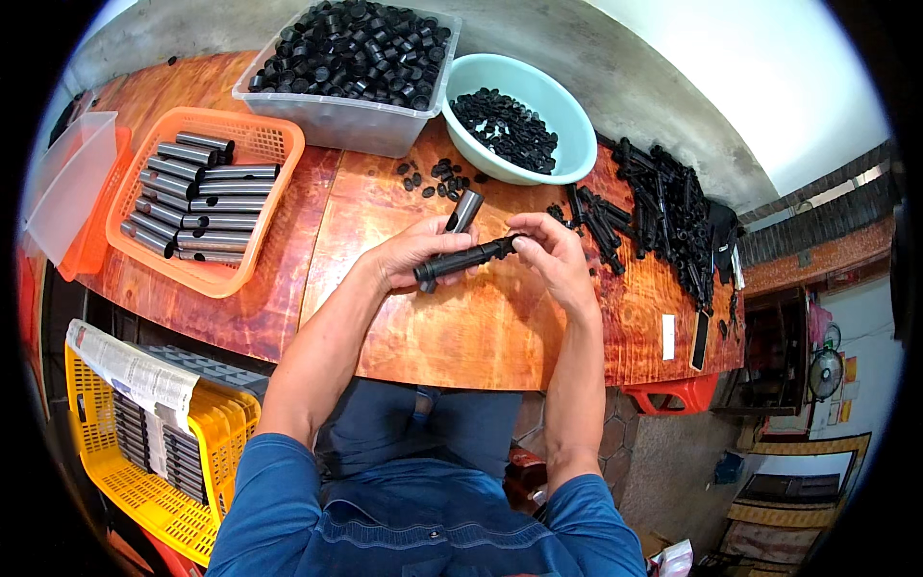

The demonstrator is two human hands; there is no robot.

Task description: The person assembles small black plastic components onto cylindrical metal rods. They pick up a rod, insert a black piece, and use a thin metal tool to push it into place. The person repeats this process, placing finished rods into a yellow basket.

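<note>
Over the near middle of the table, my left hand (409,252) is closed around a grey metal tube (465,211) and a long black plastic rod-shaped part (460,262). The tube slants up and away, while the black part lies across it, pointing right. My right hand (558,260) pinches the right end of the black part between thumb and fingers; whether a smaller piece is there too, I cannot tell. Just beyond my hands, small black oval pieces (429,191) are scattered on the wooden table (385,332).
An orange basket (213,282) of metal tubes stands left. Behind are a clear bin (385,135) of black caps and a pale blue basin (577,135) of small black pieces. Black parts (663,207) are heaped right. A yellow crate (154,495) sits below the table's left edge.
</note>
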